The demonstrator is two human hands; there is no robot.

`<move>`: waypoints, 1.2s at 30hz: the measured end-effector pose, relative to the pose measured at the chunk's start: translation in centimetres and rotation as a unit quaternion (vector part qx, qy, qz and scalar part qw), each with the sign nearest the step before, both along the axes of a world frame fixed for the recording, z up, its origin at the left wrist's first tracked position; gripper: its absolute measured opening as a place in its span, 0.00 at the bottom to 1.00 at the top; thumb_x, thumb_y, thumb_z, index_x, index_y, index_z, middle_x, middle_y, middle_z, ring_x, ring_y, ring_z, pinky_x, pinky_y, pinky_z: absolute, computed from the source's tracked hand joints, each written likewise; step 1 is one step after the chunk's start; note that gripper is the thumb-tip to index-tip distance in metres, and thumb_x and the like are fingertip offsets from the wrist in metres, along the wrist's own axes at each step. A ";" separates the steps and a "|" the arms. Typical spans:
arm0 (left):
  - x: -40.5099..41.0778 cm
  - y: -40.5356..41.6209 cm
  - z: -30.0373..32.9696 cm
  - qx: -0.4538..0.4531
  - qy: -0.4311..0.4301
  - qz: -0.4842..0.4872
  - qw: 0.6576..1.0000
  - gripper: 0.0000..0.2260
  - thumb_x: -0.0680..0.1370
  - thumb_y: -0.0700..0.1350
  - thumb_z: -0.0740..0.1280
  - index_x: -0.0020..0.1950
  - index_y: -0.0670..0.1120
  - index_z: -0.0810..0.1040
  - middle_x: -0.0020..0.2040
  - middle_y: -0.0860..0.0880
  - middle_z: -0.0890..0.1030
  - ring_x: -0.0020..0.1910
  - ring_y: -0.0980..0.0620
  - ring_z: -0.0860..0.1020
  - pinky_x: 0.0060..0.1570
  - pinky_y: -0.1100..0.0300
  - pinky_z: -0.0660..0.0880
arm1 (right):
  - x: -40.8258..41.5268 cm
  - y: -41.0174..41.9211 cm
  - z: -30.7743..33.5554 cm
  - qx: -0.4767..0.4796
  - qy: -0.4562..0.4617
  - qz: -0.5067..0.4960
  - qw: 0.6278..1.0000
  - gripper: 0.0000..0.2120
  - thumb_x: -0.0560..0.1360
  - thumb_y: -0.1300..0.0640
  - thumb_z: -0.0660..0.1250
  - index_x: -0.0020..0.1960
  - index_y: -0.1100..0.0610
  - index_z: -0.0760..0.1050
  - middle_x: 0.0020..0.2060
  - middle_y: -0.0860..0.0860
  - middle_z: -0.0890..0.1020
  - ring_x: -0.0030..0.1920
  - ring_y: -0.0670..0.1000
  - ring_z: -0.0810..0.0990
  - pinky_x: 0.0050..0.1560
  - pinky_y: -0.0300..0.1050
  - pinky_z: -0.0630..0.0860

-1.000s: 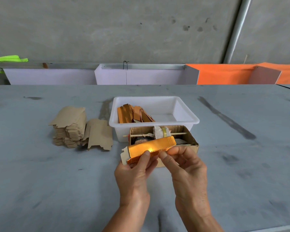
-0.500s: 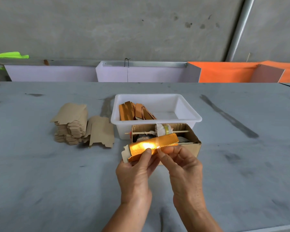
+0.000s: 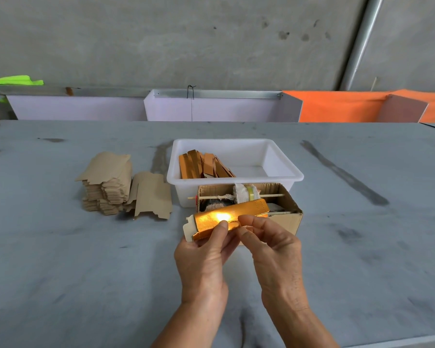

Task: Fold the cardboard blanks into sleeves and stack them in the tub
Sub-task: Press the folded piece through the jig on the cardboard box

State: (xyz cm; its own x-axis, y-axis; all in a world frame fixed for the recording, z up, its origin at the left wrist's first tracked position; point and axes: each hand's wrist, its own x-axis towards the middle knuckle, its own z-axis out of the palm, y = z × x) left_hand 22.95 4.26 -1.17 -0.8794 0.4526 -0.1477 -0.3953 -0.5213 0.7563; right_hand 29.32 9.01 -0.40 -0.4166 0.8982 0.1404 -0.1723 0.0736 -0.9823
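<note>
Far left, at the table's back edge: a scrap of neon-green fabric (image 3: 13, 82) behind a metal rail (image 3: 70, 91).

On the grey table (image 3: 60, 272), left of centre: a tall stack of flat brown cardboard blanks (image 3: 106, 182), edges ragged and slightly fanned. Just beside it on the right, one loose blank (image 3: 152, 197), leaning against the stack.

Centre, further back: a white plastic tub (image 3: 281, 169), with a handful of folded orange sleeves (image 3: 204, 165) standing on edge in its left half; bare white floor in its right half.

Touching the tub's near wall: a small open cardboard box (image 3: 291, 219) with a thin wooden stick (image 3: 271, 195) run across it, carrying a roll of clear tape (image 3: 249, 192) wrapped partly in white cloth. Contents below the stick too dark to tell.

In front of the box, held above the table: a glossy orange-gold sleeve (image 3: 226, 217), partly folded, tilted with its right end higher, a pale end flap sticking out at the left, a bright glare spot mid-face.

Left hand (image 3: 204, 262) — fingers curled under the sleeve, thumb pressed on its near face, gripping the left half.

Right hand (image 3: 274, 254) — thumb and forefinger pinching the sleeve's lower edge near the middle, other fingers loosely bent behind.

Back right: an orange panel (image 3: 337, 106) next to pale lilac dividers (image 3: 211, 109), and a grey pipe (image 3: 359, 41) slanting up the concrete wall.
</note>
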 end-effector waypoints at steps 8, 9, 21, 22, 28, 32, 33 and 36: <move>0.1 -0.1 0.2 -0.008 -0.002 -0.004 1.000 0.05 0.73 0.32 0.68 0.48 0.35 0.79 0.41 0.37 0.84 0.38 0.41 0.84 0.35 0.57 0.80 | 0.1 0.2 -0.1 0.011 -0.028 0.005 1.000 0.14 0.71 0.67 0.71 0.41 0.47 0.84 0.33 0.49 0.82 0.34 0.42 0.78 0.36 0.32 0.76; 0.1 -0.1 0.2 -0.008 -0.003 -0.004 1.000 0.04 0.73 0.32 0.68 0.47 0.35 0.79 0.40 0.37 0.84 0.38 0.41 0.84 0.34 0.57 0.80 | 0.1 0.2 0.0 0.010 -0.030 0.007 0.999 0.14 0.71 0.67 0.71 0.41 0.47 0.84 0.33 0.49 0.82 0.34 0.41 0.78 0.36 0.32 0.76; 0.3 0.0 0.2 -0.009 -0.001 -0.006 1.000 0.02 0.73 0.31 0.68 0.42 0.37 0.79 0.37 0.38 0.84 0.37 0.41 0.84 0.35 0.56 0.81 | 0.2 0.4 0.2 0.006 -0.044 0.016 0.999 0.13 0.71 0.66 0.70 0.43 0.49 0.84 0.32 0.44 0.83 0.36 0.38 0.78 0.38 0.31 0.73; 0.3 -0.1 0.3 -0.009 -0.001 -0.006 1.000 0.02 0.73 0.31 0.68 0.43 0.36 0.78 0.37 0.38 0.84 0.37 0.41 0.84 0.35 0.56 0.81 | 0.2 0.4 0.2 0.006 -0.044 0.015 0.999 0.13 0.71 0.66 0.70 0.43 0.49 0.84 0.32 0.44 0.82 0.36 0.38 0.78 0.38 0.30 0.73; 0.4 -0.1 0.3 -0.013 0.001 -0.009 1.000 0.02 0.73 0.31 0.68 0.43 0.36 0.78 0.37 0.39 0.84 0.37 0.42 0.84 0.35 0.56 0.81 | 0.2 0.4 0.2 0.016 -0.056 0.021 0.998 0.14 0.71 0.66 0.70 0.43 0.46 0.84 0.33 0.43 0.83 0.37 0.39 0.79 0.40 0.33 0.73; 0.4 -0.2 0.2 -0.016 0.006 -0.014 1.000 0.03 0.73 0.31 0.68 0.45 0.35 0.79 0.40 0.38 0.84 0.39 0.41 0.84 0.36 0.56 0.81 | 0.2 0.6 0.3 0.024 -0.079 0.021 0.996 0.15 0.71 0.66 0.70 0.41 0.44 0.83 0.34 0.45 0.83 0.38 0.39 0.79 0.42 0.35 0.75; 0.3 -0.3 0.2 -0.015 0.006 -0.014 1.000 0.03 0.73 0.31 0.68 0.45 0.35 0.79 0.40 0.37 0.83 0.39 0.41 0.84 0.36 0.56 0.81 | 0.1 0.6 0.2 0.028 -0.088 0.023 0.995 0.16 0.71 0.66 0.70 0.41 0.44 0.83 0.34 0.44 0.84 0.39 0.40 0.80 0.44 0.36 0.76; 0.3 -0.3 0.1 -0.017 0.004 -0.019 1.000 0.05 0.73 0.32 0.68 0.48 0.35 0.79 0.42 0.37 0.84 0.40 0.41 0.84 0.36 0.57 0.81 | 0.2 0.6 0.2 0.030 -0.102 0.028 0.994 0.16 0.71 0.66 0.70 0.41 0.43 0.82 0.35 0.44 0.84 0.39 0.41 0.81 0.43 0.37 0.76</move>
State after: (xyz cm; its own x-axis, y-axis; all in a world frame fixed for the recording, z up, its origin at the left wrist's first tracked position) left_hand 23.21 3.97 -1.02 -0.8630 0.4806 -0.1559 -0.4075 -0.4797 0.7771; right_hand 29.52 9.63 -0.18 -0.4914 0.8652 0.1000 0.0252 0.1289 -0.9913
